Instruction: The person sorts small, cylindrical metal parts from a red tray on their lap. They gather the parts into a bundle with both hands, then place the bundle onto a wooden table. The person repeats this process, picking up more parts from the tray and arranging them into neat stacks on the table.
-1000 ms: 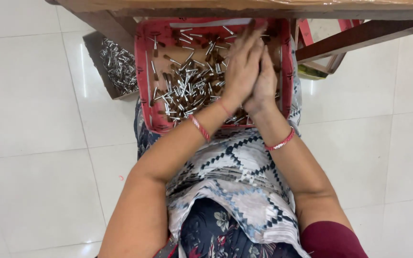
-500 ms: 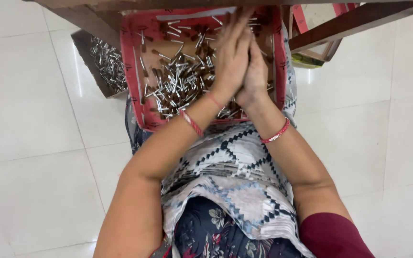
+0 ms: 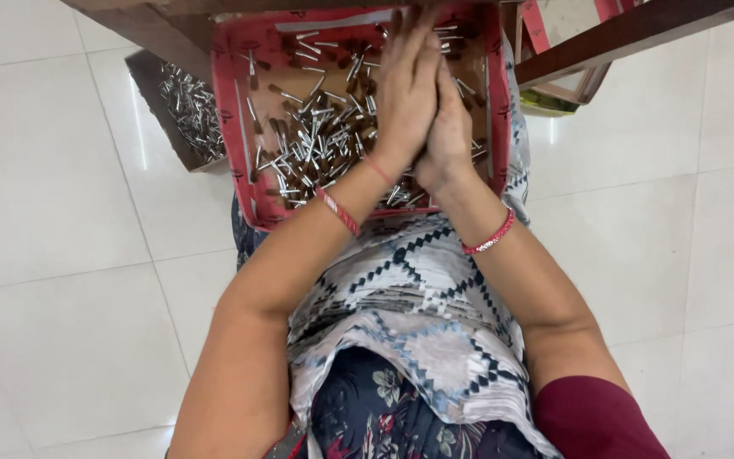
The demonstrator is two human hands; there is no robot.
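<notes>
A red tray [image 3: 244, 161] rests on my lap, lined with brown card and strewn with several small metal pins with brown ends [image 3: 316, 140]. My left hand [image 3: 405, 89] and my right hand [image 3: 450, 132] are pressed palm to palm above the tray's right half, fingers pointing toward its far edge. The left hand lies partly over the right. Whatever sits between the palms is hidden. Each wrist carries a red bangle [image 3: 488, 240].
A brown box [image 3: 156, 89] with more metal pins stands on the white tiled floor left of the tray. Dark wooden furniture bars [image 3: 639, 30] cross the top of the view. A red frame [image 3: 537, 21] and a greenish object [image 3: 545, 104] lie at the upper right.
My hands stay pressed together and have slid a little farther over the tray toward its far edge. The tray sits slightly higher in view.
</notes>
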